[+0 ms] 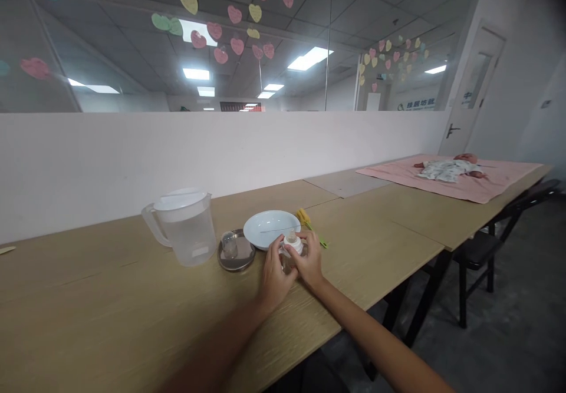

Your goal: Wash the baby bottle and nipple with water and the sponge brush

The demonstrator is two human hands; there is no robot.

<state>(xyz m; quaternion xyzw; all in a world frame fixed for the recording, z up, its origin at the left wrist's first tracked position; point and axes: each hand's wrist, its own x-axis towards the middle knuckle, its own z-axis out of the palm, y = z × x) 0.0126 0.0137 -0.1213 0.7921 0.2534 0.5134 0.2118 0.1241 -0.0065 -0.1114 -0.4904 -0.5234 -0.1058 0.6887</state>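
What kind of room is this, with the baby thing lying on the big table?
It looks like a training room, maybe for baby care. A doll-like baby figure lies on a pink cloth, folding chairs stand by the table, and paper hearts dot the glass.

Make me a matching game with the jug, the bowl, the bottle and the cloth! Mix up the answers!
1. Jug
2. Bowl
3. Bottle
4. Cloth

A. Pink, under the doll
B. Held by left hand and right hand
C. Tall, with a big handle
D. Wide, round and open

Right pairs: 1-C, 2-D, 3-B, 4-A
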